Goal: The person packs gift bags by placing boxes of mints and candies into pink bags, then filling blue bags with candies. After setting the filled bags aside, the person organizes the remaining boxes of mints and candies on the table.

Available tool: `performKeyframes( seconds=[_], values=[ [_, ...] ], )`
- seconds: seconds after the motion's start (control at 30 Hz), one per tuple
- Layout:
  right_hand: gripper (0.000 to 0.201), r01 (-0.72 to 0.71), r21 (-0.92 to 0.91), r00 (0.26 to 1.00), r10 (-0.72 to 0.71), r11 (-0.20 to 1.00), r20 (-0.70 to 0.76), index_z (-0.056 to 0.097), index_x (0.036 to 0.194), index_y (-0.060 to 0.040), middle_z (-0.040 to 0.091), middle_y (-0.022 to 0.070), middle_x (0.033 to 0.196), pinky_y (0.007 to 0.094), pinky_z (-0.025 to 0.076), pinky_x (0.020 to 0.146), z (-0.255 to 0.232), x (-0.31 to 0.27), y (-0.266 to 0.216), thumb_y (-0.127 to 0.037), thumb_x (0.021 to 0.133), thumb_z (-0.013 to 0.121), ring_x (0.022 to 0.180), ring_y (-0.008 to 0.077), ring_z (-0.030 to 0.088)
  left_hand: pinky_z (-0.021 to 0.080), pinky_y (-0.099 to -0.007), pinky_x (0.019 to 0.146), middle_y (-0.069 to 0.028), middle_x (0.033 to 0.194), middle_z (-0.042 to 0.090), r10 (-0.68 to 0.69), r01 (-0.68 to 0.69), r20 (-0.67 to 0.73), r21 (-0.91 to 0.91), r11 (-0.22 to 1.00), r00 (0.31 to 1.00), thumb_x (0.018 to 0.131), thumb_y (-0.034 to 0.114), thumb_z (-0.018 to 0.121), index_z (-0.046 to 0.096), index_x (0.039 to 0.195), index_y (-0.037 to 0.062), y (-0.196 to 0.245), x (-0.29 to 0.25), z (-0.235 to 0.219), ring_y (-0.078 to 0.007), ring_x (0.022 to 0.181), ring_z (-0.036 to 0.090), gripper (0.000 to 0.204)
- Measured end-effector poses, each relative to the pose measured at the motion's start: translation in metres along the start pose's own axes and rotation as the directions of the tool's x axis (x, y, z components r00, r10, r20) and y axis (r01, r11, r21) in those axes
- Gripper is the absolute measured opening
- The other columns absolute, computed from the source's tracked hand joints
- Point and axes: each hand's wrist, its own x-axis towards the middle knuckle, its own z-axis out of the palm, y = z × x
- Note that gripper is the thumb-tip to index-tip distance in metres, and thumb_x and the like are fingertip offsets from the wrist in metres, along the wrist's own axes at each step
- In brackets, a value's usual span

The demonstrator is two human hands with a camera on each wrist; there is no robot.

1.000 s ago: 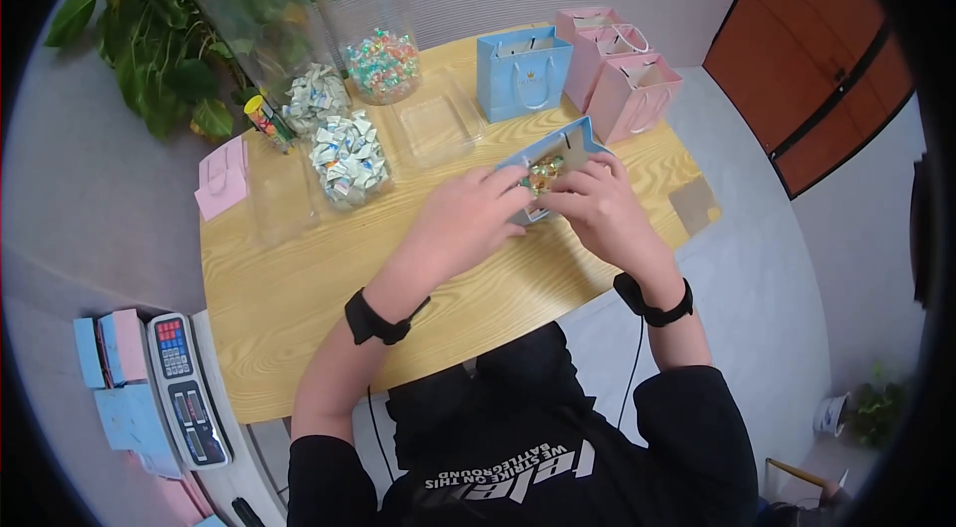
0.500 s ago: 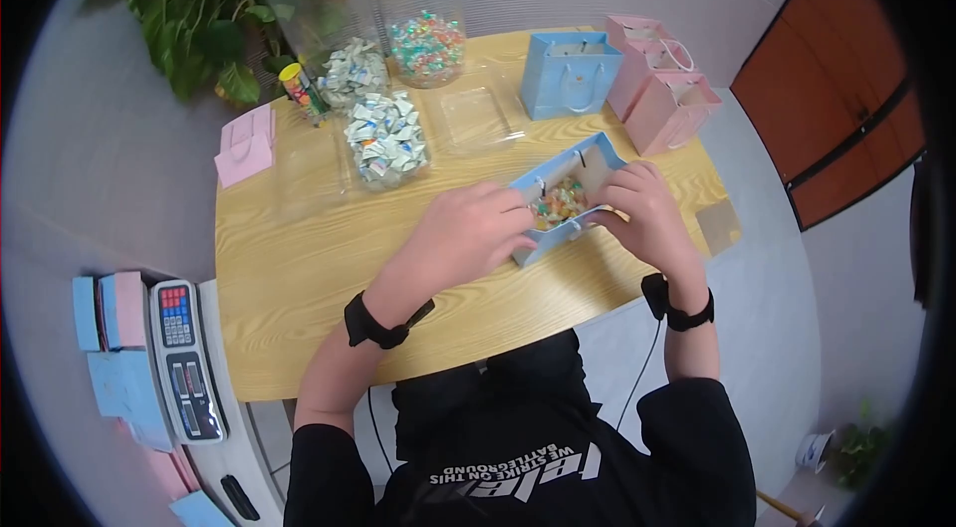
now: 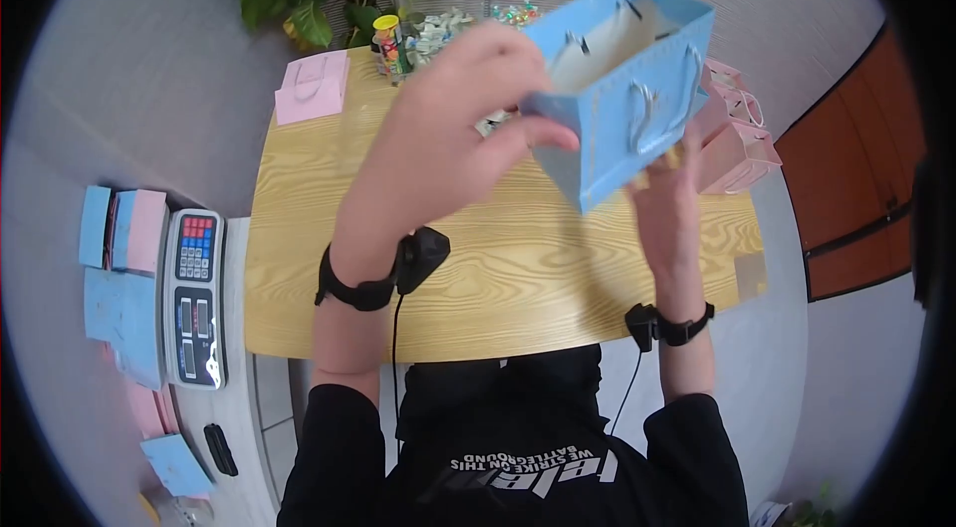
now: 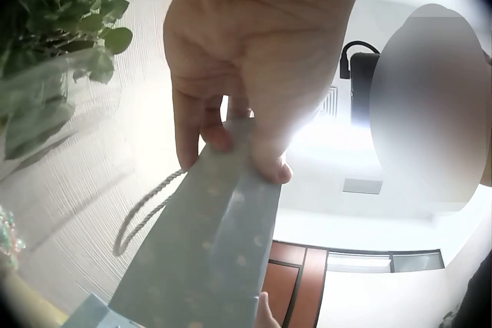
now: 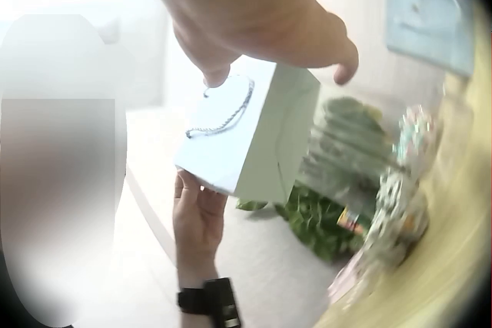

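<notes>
We see the left hand (image 3: 443, 129) pinching the blue paper gift bag (image 3: 607, 133) by an upper corner, its mouth upward above the table (image 3: 498, 278). The right hand (image 3: 668, 223), thumb and a finger spread wide, sits beneath, presumably steadying the base. Its other fingers and the bag's bottom stay hidden from us.

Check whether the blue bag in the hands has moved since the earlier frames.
Yes: the blue bag has gone up, now off the wooden table.
</notes>
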Motion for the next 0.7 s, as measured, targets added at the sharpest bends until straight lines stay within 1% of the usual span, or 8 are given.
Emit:
performKeyframes(
  seconds=[0.1,0.3,0.4,0.5,0.57,0.6,0.67,0.7],
  values=[
    [0.088,-0.375,0.417,0.918,0.27,0.828,0.291,0.02,0.148,-0.0169,0.031,0.0086,0.15,0.0537,0.026,0.11,0.039,0.014,0.016,-0.068,0.084,0.051,0.136,0.0299,0.033,0.048,-0.0275,0.073,-0.0042,0.093,0.055,0.045,-0.043,-0.056,0.037,0.998,0.997,0.069,0.006,0.079,0.063,0.086,0.0014,-0.013,-0.001,-0.018,-0.0147,0.085,0.056,0.024],
    [0.077,-0.479,0.63,0.872,0.246,0.611,0.424,0.023,0.147,-0.0182,0.034,0.0098,0.148,0.0575,0.028,0.108,0.104,0.055,0.047,-0.066,0.089,0.04,0.134,0.0314,0.037,0.047,-0.0285,0.071,-0.0066,0.1,0.057,-0.083,0.057,-0.183,-0.141,0.988,0.98,0.071,0.005,0.076,0.062,0.091,0.0035,-0.054,-0.025,-0.032,-0.0173,0.085,0.056,0.025],
    [0.075,-0.441,0.605,0.894,0.262,0.663,0.364,0.026,0.146,-0.0165,0.036,0.01,0.146,0.0577,0.031,0.106,0.124,0.068,0.055,-0.066,0.091,0.038,0.131,0.0323,0.039,0.049,-0.0279,0.077,-0.0059,0.104,0.056,-0.166,0.155,-0.27,-0.064,0.986,0.948,0.075,0.005,0.074,0.062,0.1,0.0037,-0.065,-0.036,-0.047,-0.0176,0.09,0.058,0.028],
    [0.072,-0.3,0.497,0.952,0.218,0.814,0.216,0.029,0.144,-0.0152,0.038,0.0105,0.144,0.057,0.034,0.104,0.125,0.092,0.071,-0.064,0.092,0.039,0.13,0.0327,0.041,0.05,-0.0278,0.081,-0.0061,0.111,0.057,-0.532,0.478,-0.353,-0.235,0.846,0.77,0.084,0.008,0.067,0.063,0.107,0.0027,-0.098,-0.064,-0.072,-0.0169,0.102,0.058,0.024],
    [0.071,-0.281,0.445,0.958,0.217,0.85,0.19,0.029,0.144,-0.0144,0.038,0.0108,0.144,0.0566,0.036,0.103,0.121,0.105,0.075,-0.063,0.093,0.039,0.129,0.0327,0.042,0.049,-0.027,0.076,-0.0112,0.101,0.064,-0.556,0.685,-0.407,0.333,0.649,0.725,0.087,0.024,0.065,0.063,0.111,0.002,-0.146,-0.095,-0.089,-0.0159,0.095,0.061,0.033],
    [0.07,-0.255,0.395,0.965,0.208,0.882,0.157,0.03,0.143,-0.0136,0.039,0.0111,0.143,0.0563,0.037,0.102,0.12,0.111,0.078,-0.062,0.093,0.04,0.129,0.0327,0.042,0.049,-0.027,0.076,-0.0112,0.101,0.064,-0.562,0.695,-0.417,0.327,0.64,0.714,0.087,0.024,0.065,0.063,0.111,0.002,-0.156,-0.102,-0.092,-0.0159,0.095,0.061,0.033],
    [0.067,-0.284,0.382,0.959,0.252,0.88,0.131,0.031,0.143,-0.0133,0.041,0.0113,0.142,0.0564,0.037,0.102,0.116,0.118,0.087,-0.058,0.094,0.043,0.128,0.0323,0.043,0.049,-0.0283,0.067,-0.0149,0.082,0.067,-0.901,0.866,-0.164,0.387,0.317,0.403,0.085,0.032,0.064,0.065,0.105,-0.0003,-0.164,-0.114,-0.096,-0.0154,0.076,0.064,0.037],
    [0.065,-0.278,0.327,0.961,0.257,0.903,0.105,0.032,0.143,-0.014,0.042,0.0111,0.141,0.0568,0.037,0.101,0.114,0.121,0.093,-0.056,0.095,0.044,0.127,0.0319,0.045,0.049,-0.0283,0.067,-0.0149,0.082,0.067,-0.906,0.874,-0.169,0.379,0.303,0.388,0.085,0.032,0.064,0.065,0.105,-0.0003,-0.17,-0.119,-0.096,-0.0154,0.076,0.064,0.037]
  ],
)
